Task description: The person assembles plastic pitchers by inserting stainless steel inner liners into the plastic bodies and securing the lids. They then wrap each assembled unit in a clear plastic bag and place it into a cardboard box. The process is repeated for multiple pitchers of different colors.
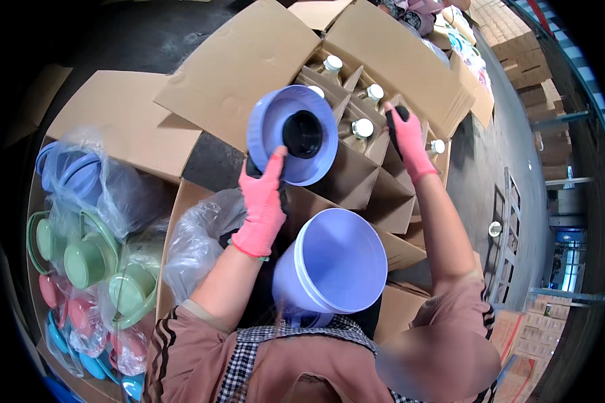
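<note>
The left hand (pixel 261 209) gripped a purple lid (pixel 270 127) by its edge; the right hand (pixel 410 142) was near white-capped bottles (pixel 362 128), its openness and hold impossible to tell

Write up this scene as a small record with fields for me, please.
Left hand: pink-gloved, holding a purple round piece with a black centre
Right hand: pink-gloved, beside white-capped bottles; grip unclear
Bottles: in a divided carton
Purple bucket: in front of the torso, open mouth visible
Left side: purple, green, pink and blue plastic ware, partly under clear plastic
</note>
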